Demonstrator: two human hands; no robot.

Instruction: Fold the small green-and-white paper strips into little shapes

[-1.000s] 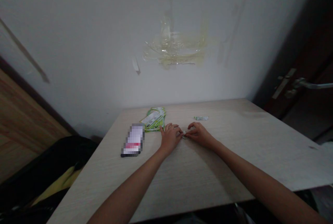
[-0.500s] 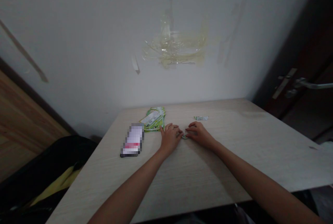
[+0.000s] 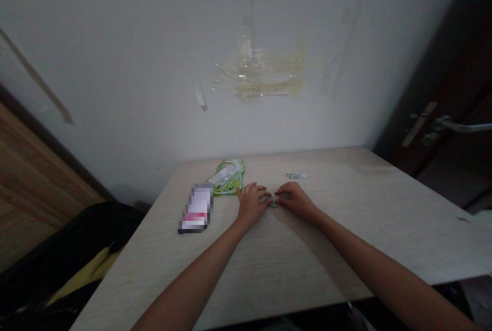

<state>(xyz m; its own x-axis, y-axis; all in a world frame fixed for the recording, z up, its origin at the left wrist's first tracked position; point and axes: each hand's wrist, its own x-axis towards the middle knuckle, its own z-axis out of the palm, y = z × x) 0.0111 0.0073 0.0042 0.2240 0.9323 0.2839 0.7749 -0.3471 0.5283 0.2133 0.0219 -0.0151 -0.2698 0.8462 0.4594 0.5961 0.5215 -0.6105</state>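
Note:
Between my two hands lies a small green-and-white piece (image 3: pixel 274 203), perhaps paper or plastic film, low over the table. My left hand (image 3: pixel 252 203) pinches its left side with the fingertips, the thumb side nearest a green printed packet pile. From the right, my right hand (image 3: pixel 295 199) closes its thumb and fingers on the other side of the piece. Fingers cover most of it, so its shape is hard to make out. Flat green-and-white packets (image 3: pixel 229 177) lie in an overlapping pile just beyond my left hand.
A phone (image 3: pixel 197 208) with a blurred-out screen lies left of my left hand, touching the packets. A narrow green-and-white strip (image 3: pixel 296 176) lies behind my right hand. The pale wooden table (image 3: pixel 346 177) meets the wall (image 3: pixel 154 90); a door handle (image 3: pixel 461 125) is at right.
My right fingers have drawn slightly closer together around the small piece, which has turned a little between my hands. The phone, packets and strip stay in place.

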